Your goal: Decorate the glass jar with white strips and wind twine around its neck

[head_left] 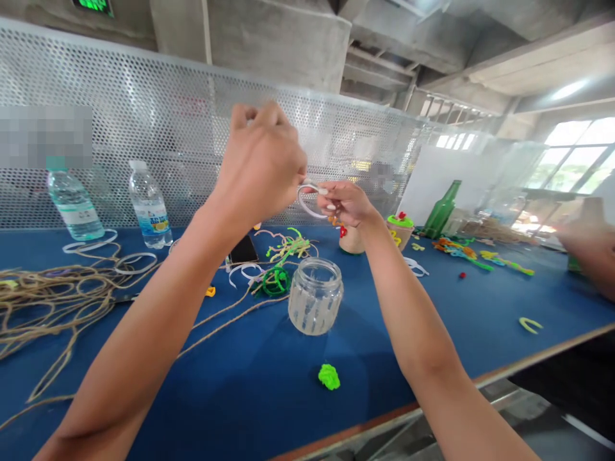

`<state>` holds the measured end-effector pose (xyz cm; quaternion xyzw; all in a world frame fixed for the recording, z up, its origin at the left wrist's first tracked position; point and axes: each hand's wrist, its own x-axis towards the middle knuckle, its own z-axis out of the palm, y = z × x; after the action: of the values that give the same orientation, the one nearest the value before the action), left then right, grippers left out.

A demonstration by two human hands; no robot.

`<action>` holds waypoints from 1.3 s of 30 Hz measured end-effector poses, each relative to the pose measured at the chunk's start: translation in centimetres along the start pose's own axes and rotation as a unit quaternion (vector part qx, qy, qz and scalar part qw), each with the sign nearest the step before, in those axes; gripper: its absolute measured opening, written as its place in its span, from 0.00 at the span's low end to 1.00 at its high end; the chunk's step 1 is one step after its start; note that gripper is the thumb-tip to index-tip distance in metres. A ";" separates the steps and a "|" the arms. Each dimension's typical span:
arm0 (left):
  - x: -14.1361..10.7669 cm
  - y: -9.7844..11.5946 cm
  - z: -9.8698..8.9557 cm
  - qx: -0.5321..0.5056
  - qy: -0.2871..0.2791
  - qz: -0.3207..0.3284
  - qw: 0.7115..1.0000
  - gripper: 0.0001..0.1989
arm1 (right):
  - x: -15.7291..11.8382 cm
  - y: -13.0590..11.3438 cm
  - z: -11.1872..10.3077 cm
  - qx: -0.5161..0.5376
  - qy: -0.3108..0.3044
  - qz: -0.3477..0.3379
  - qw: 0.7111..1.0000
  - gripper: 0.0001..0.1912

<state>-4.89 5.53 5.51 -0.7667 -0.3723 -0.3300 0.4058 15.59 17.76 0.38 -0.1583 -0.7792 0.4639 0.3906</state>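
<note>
Head view: L hand (266, 150) raised high, wrist bent, fingers curled; grip on white strip (310, 203) unclear, can't tell. R hand (348, 202) lower, palm partly up, fingertips pinching strip, which loops between hands, above counter (365, 339). Both forearms reach fwd. Open glass jar (316, 298) upright below, looks empty; green clump (329, 377) near side. 2 clear bottles (74, 205) (150, 208) upright at L, w/ labels, contents unclear.

The tabletop (259, 378) is plain blue, the crumpled bundle (329, 377) neon green, and the glass jar (316, 301) clear with frosted vertical stripes.
</note>
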 end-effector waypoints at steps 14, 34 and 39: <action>-0.4 -2.2 -1.7 -0.030 0.033 -0.049 0.998 0.09 | -0.6 -3.4 2.4 -0.073 -0.022 0.012 0.997 0.20; -0.3 -2.2 -1.6 -0.010 0.049 -0.051 0.997 0.08 | -1.5 -4.7 2.3 -0.151 -0.041 -0.031 0.987 0.17; -0.4 -2.1 -1.4 0.015 0.030 -0.041 0.999 0.07 | -0.8 -4.3 2.5 -0.178 -0.026 -0.028 0.983 0.12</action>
<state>-7.14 5.03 6.61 -0.7345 -0.3958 -0.3634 0.4144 14.69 13.53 2.93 -0.1914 -0.8634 0.3106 0.3485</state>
